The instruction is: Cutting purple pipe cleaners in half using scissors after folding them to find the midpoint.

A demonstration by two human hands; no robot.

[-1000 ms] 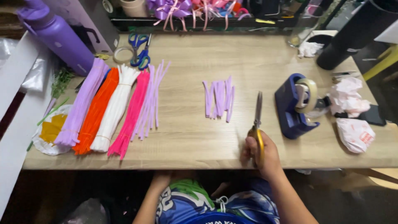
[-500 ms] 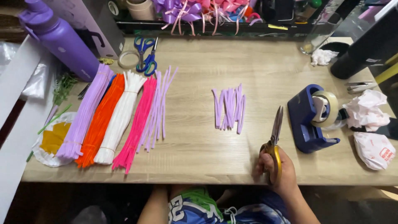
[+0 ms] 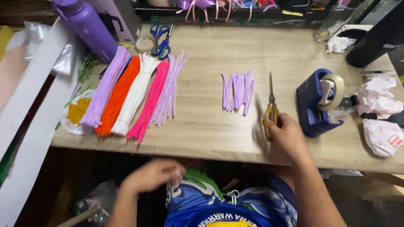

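The wooden table [image 3: 202,138] is wide, and the long fuzzy sticks lie on its left part in rows: light purple [image 3: 104,87], orange [image 3: 118,96], white [image 3: 135,93] and pink [image 3: 150,101]. A blue tape holder [image 3: 312,105] sits on the right, near some crumpled paper [image 3: 378,97]. The right hand [image 3: 287,133] is curled around the yellow handles of the scissors [image 3: 270,105], and the blades point away from the body, closed or nearly so. The small pile of short purple pieces [image 3: 238,89] lies just left of the blades, close but not touching. The left hand [image 3: 152,175] is down below the table edge, fingers bent loosely; it looks blurry, so I cannot tell if it pinches anything. What could go wrong: the sharp tips sit near the little pieces, so a quick swing of the scissors could knock them apart. Also, the left hand is far from the pile, so nothing holds the pieces steady, and a bump could roll them away.
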